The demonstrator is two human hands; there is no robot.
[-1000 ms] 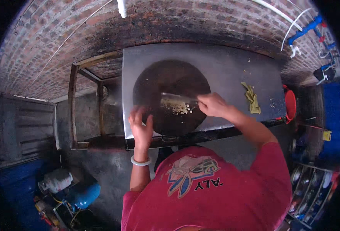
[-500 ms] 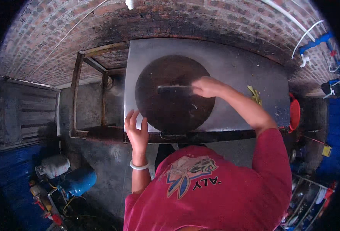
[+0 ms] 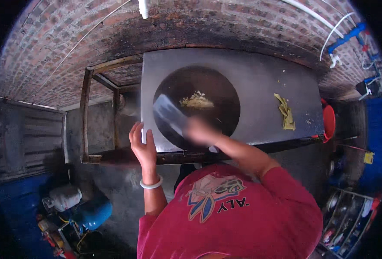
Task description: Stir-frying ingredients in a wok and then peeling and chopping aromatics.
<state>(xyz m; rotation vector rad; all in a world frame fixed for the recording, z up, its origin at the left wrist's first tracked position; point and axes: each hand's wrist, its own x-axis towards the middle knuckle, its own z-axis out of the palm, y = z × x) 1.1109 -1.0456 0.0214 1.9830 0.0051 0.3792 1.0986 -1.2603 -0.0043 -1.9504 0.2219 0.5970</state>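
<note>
My right hand [image 3: 202, 131], blurred by motion, is closed round the handle of a cleaver [image 3: 170, 113]. Its broad pale blade lies tilted over the left part of a large round dark chopping board [image 3: 225, 93]. Just beyond the blade, a small heap of finely chopped pale food [image 3: 197, 101] rests on the board. My left hand [image 3: 143, 146] is raised at the table's near left corner, fingers apart and nothing in it, with a white bangle on the wrist.
The board sits on a grey metal-topped table [image 3: 268, 73]. Toward its right lie limp yellow-green leaves or a cloth [image 3: 284, 112], with small scraps around. A red basin [image 3: 328, 123] is past the right edge, a wooden frame [image 3: 87, 112] at the left, gas cylinders [image 3: 93, 213] lower left.
The cleaver has swung from edge-on over the board's middle to flat-side-up at the left, nearer me. The chopped heap now shows. My left hand has shifted slightly left and down.
</note>
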